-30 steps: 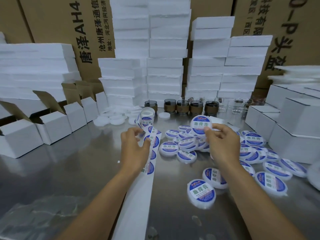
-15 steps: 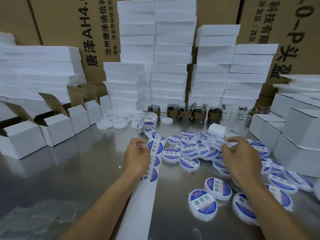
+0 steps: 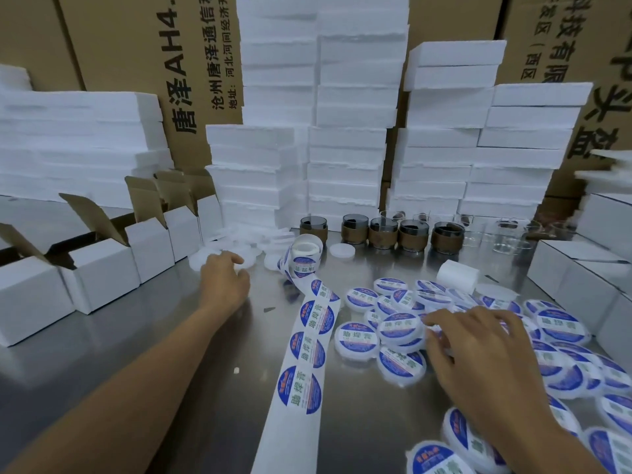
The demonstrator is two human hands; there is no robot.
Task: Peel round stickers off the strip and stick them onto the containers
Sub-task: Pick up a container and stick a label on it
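Hovering over the plain white containers [image 3: 205, 258] in the upper middle-left of the frame, the left hand [image 3: 224, 280] has its fingers curled downward onto them, and I cannot tell whether it pinches one or only touches the heap. The right hand [image 3: 485, 364], at lower right, lies flat with its fingers spread apart on the pile of labelled containers [image 3: 398, 326], gripping nothing. Between the two arms the sticker strip [image 3: 290, 436] runs from its roll [image 3: 304, 256] near the centre down to the bottom edge, with several round stickers [image 3: 312, 318] on it, and neither hand holds it. That looks like the main hazard: lying loose on the smooth steel table [image 3: 136, 388], just beside the left forearm, the strip could be dragged or twisted if the arm sweeps back across it, and a lifted sticker edge might fold onto itself or catch the metal. The plain containers lie packed close and overlapping, so a hasty pinch could bring up two together or scatter the rest toward the open white boxes [image 3: 99, 278] at left. The labelled ones at right are heaped on each other, so weight from the spread hand could send them sliding toward the right edge or into the strip. A plain container dropped among them would be hard to spot and might go unlabelled. The dark jars [image 3: 383, 232] at the back stand well apart from both hands and seem safe.
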